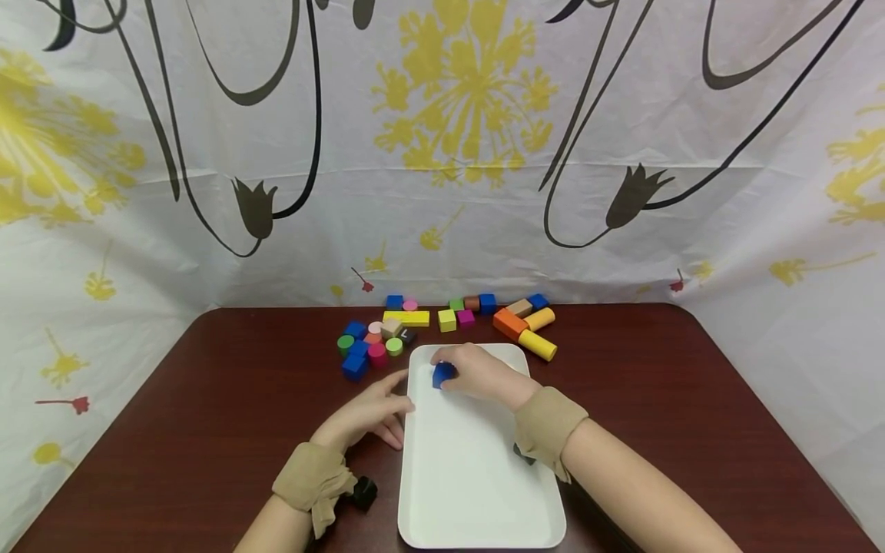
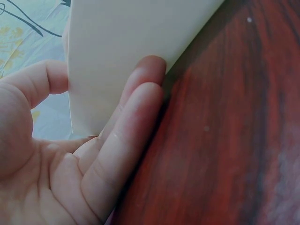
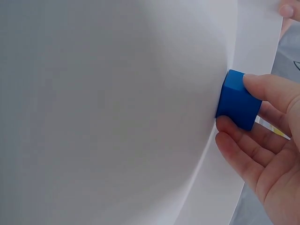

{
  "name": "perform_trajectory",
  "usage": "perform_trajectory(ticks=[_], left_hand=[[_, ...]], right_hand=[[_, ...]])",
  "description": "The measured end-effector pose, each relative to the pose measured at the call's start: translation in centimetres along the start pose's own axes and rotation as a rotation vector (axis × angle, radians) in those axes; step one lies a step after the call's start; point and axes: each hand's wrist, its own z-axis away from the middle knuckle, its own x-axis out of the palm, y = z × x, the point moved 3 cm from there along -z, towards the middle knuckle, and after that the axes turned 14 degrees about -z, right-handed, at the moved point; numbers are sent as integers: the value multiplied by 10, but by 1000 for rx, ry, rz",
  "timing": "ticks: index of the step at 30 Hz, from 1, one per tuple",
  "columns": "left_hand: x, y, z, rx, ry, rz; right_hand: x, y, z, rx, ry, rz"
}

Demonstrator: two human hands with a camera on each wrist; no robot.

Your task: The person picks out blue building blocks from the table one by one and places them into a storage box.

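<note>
A white rectangular tray (image 1: 477, 484) lies lengthwise on the dark wooden table. Near its far left corner, my right hand (image 1: 480, 375) pinches a blue cube (image 3: 239, 101) between thumb and fingers. The cube sits against the tray's inner wall, low at the floor's edge. My left hand (image 1: 369, 411) is at the tray's left side. Its thumb touches the rim, while the other fingers (image 2: 124, 136) lie fairly straight along the outer wall in the left wrist view. Each wrist wears a beige band; a small black device hangs by the left one.
Beyond the tray's far left corner is a cluster of coloured blocks, including a green one (image 1: 346, 345) and a crimson one (image 1: 377, 355). A long yellow block (image 1: 406, 318) and yellow cylinders (image 1: 538, 346) lie farther back. Patterned cloth (image 1: 442, 223) hangs behind the table.
</note>
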Motion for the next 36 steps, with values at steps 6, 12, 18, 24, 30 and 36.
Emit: perform_trajectory(ticks=[6,12,18,24,30,36], left_hand=[[0,0,-1,0,-2,-3],[0,0,-1,-4,-1,-5],[0,1,0,-15,-2,-10],[0,2,0,-23,1,-13],[0,1,0,-18,-1,-10],[0,1,0,-5,-3,-3]], right_hand=[[-1,0,0,-1,0,1],[-2,0,0,29,-1,-6],[-12,-5,1,108,-5,-41],[-22,-16,3,96,12,-18],[-37,-19,7,98,39,-29],[-58,-16,13,70,85,18]])
